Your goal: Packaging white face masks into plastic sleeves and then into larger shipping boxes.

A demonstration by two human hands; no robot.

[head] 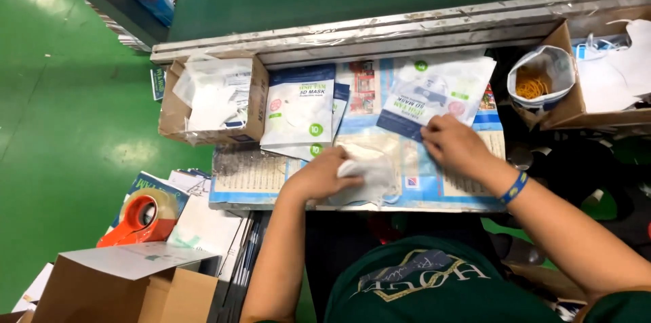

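Left hand (319, 175) clasped over stack of white masks (369, 175), pressing them on paper-covered work board (258, 177) at near edge
Right hand (453, 143) pinching lower edge of blue-and-white mask pouch (441, 89), pouch flat on board just beyond masks
Second pile of pouches (300, 111) left of it, beside open cardboard box (178, 109)
Bag of rubber bands (542, 79) at far right
Orange tape dispenser (144, 218) lower left, well apart
Blue wristband (514, 187) on right wrist

Lighting: bright overhead, even. Glare on green floor (129, 153) and plastic packets (441, 89). Soft focus; slight edge distortion.
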